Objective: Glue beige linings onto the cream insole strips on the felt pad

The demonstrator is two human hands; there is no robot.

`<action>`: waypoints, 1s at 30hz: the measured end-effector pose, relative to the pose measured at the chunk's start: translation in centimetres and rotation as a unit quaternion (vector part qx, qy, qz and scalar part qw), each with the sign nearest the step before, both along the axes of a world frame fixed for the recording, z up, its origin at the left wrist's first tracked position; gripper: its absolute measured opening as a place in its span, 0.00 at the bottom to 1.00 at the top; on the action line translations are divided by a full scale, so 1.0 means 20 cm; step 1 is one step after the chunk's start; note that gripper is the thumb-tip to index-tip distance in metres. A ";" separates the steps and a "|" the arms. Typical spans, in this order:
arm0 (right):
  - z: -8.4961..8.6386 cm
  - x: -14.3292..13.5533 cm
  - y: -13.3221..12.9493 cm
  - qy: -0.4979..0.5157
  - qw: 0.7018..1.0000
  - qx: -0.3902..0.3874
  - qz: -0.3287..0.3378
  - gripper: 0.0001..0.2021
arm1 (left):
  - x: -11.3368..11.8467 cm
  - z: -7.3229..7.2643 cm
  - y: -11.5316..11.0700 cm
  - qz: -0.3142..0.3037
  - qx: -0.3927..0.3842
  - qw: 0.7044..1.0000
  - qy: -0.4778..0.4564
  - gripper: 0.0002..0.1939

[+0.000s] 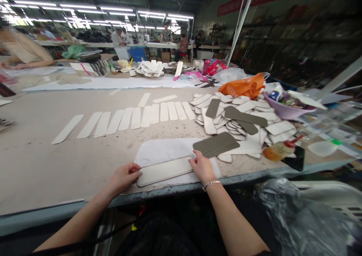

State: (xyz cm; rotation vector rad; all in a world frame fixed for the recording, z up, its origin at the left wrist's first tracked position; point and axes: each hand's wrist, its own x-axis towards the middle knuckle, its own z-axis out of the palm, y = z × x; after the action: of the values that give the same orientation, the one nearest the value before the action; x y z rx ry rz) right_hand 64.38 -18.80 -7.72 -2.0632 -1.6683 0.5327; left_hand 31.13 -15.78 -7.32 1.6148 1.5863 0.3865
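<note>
A long cream strip with rounded corners and a dark edge (165, 171) lies over a white sheet (161, 149) near the table's front edge. My left hand (124, 177) pinches the strip's left end between thumb and fingers. At its right end my right hand (203, 166), with a bracelet at the wrist, grips the strip with closed fingers. Just beyond that hand lies a grey-green panel (217, 144), partly over the sheet. Several pale strips (135, 118) form a row farther back.
Right of the row is a heap of pale pieces (254, 109) with grey-green ones on top. Around it are an orange bag (243, 86), a purple basin (285, 107) and an amber bottle with a red tip (278, 151). A person (25, 48) leans at the far left.
</note>
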 end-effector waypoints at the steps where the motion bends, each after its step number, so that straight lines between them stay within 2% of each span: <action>1: 0.00 0.00 0.00 -0.002 1.000 -0.003 0.000 0.20 | 0.00 0.00 0.00 -0.001 0.008 1.000 0.022 0.18; 4: 0.01 -0.01 0.00 -0.010 1.000 -0.006 0.001 0.21 | 0.02 0.02 0.00 -0.009 0.024 0.997 0.076 0.16; 11: 0.02 -0.01 -0.01 -0.026 1.000 -0.009 0.007 0.21 | 0.06 0.09 -0.01 -0.010 0.040 0.991 0.128 0.13; 18: 0.00 -0.01 0.00 -0.033 0.999 -0.013 0.007 0.22 | 0.06 0.07 0.00 -0.015 0.031 0.993 0.115 0.15; 21: -0.01 -0.01 0.00 -0.026 1.000 -0.010 0.005 0.22 | 0.03 0.04 -0.04 -0.011 0.084 0.990 0.110 0.18; 23: -0.01 -0.01 0.00 -0.015 1.000 -0.005 0.005 0.22 | -0.01 0.02 -0.09 -0.015 0.152 0.984 0.093 0.17; 25: -0.01 0.00 0.00 -0.007 1.000 0.000 0.006 0.22 | -0.05 -0.01 -0.15 -0.042 0.240 0.968 0.068 0.15; 27: -0.02 0.00 0.00 -0.005 1.000 0.002 0.006 0.23 | -0.09 -0.03 -0.19 -0.102 0.313 0.943 0.052 0.13; 30: -0.02 0.00 0.00 -0.005 1.000 0.000 0.005 0.23 | -0.12 -0.03 -0.22 -0.214 0.360 0.904 0.081 0.13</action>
State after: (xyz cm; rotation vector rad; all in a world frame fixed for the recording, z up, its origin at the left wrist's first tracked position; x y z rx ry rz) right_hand 64.39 -18.80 -8.16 -2.0613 -1.6857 0.5279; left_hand 28.76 -20.18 -7.94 2.5539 1.1992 0.6602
